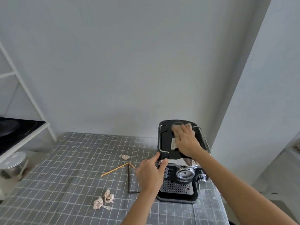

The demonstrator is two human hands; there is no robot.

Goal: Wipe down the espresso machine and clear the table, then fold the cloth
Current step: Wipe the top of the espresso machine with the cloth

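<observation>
Head view: espresso machine [179, 161] at 4 o'clock on counter [65, 159]. Right hand [186, 141] flat, pressing cloth [174, 141] on its glossy top; left hand [150, 172] clamps the front-left corner. Cloth soft, light: pinch corners to fold. Machine looks heavy, slick. Paper wads [103, 199] and straws [117, 169] at 8 o'clock of the machine.

One espresso machine [177, 176], one cloth [176, 135], two straws [116, 169] [128, 179], three crumpled paper wads [125, 157] [108, 196] [98, 204].

Both forearms are bare from the frame's lower edge up to the wrists, with no sleeve, watch, ring or glove showing on the left hand [150, 172] or the right hand [186, 140], nails short.
</observation>
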